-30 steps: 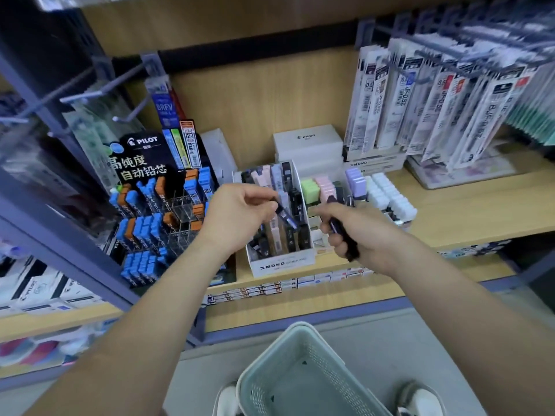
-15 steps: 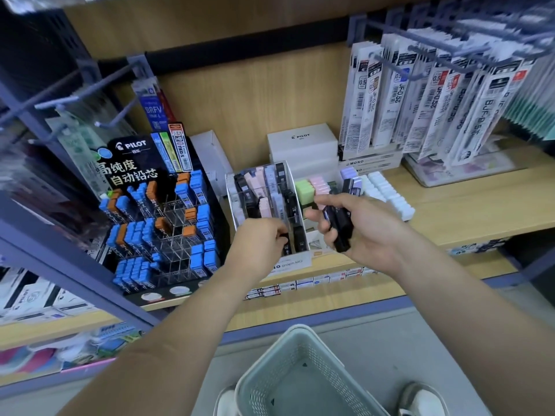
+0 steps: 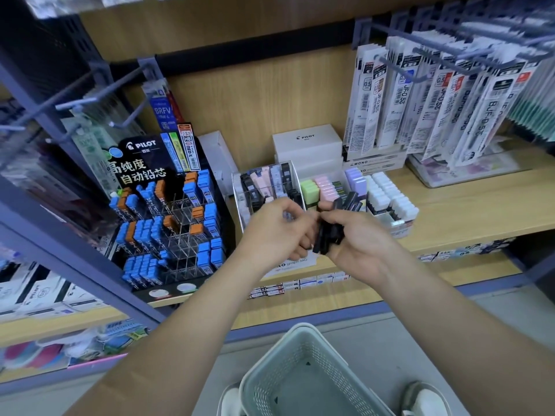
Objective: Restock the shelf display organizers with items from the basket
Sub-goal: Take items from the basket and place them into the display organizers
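Head view: your left hand (image 3: 279, 232) back from organizer (image 3: 265, 183) at 12 o'clock, grip unclear; right hand (image 3: 360, 246) fingers clasp black cases (image 3: 326, 240); next refill due.

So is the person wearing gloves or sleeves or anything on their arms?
No. The left hand and right hand are bare: no gloves, rings or watch show. The left arm and right arm show no sleeves.

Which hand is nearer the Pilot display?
Left. The left hand is just right of the Pilot display, apart from it; the right hand is farther right, gripping black cases.
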